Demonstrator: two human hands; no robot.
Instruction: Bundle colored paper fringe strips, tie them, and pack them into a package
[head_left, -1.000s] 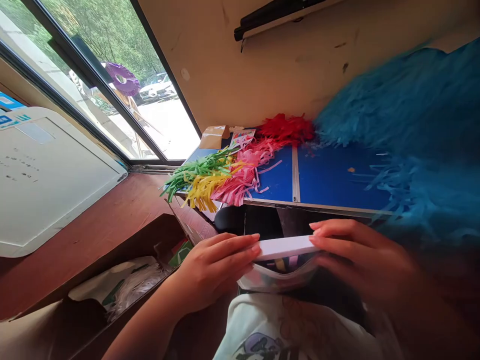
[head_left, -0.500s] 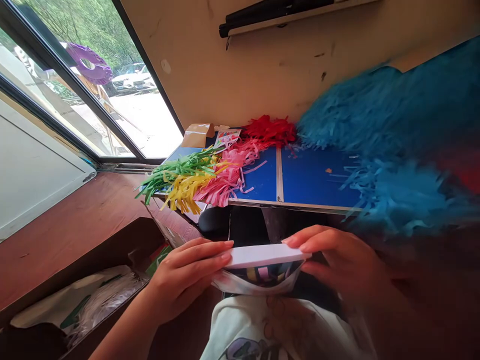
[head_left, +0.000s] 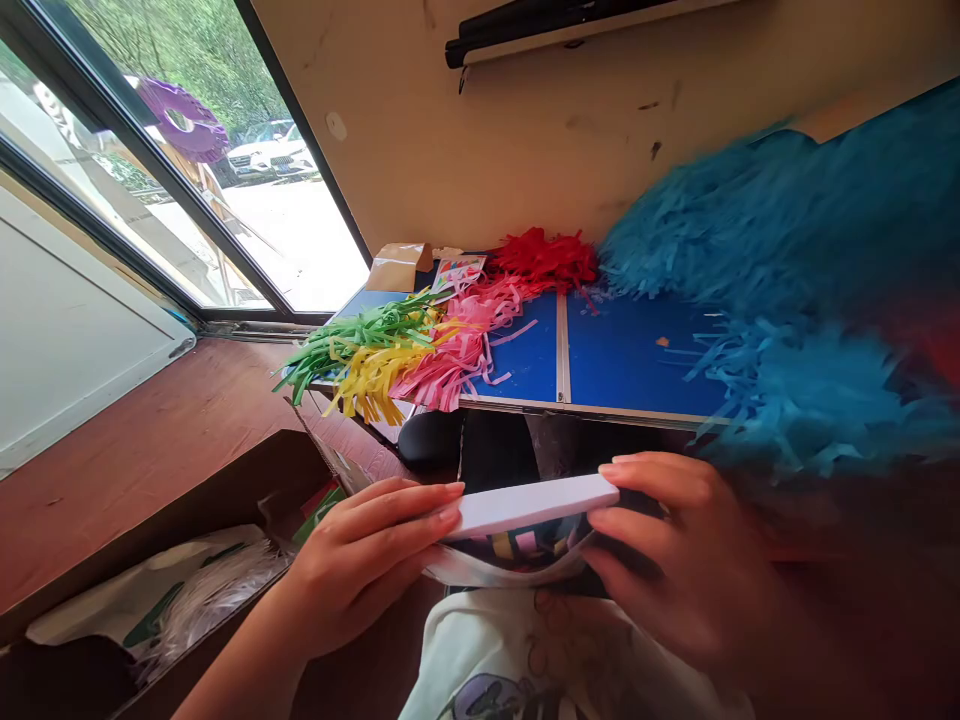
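My left hand [head_left: 367,555] and my right hand [head_left: 675,550] grip the two ends of a flat white pack [head_left: 529,503] held edge-on over my lap. A clear plastic bag [head_left: 510,560] with coloured contents hangs open beneath the pack, its edges in both hands. Fingers of both hands are closed on the pack and bag. Behind them stands a blue table [head_left: 622,355] carrying fringed paper strips: green [head_left: 352,340], yellow [head_left: 371,380], pink [head_left: 457,350] and red [head_left: 544,258].
A large blue fringed mass [head_left: 787,290] fills the right side, close and blurred. A brown cardboard box [head_left: 187,540] with white bags inside sits on the wooden floor at my left. A glass door [head_left: 187,180] and a beige wall lie beyond.
The view has swung slightly to the right. The white pack has tilted a little, right end higher, and my right hand's fingers have wrapped further round its end.
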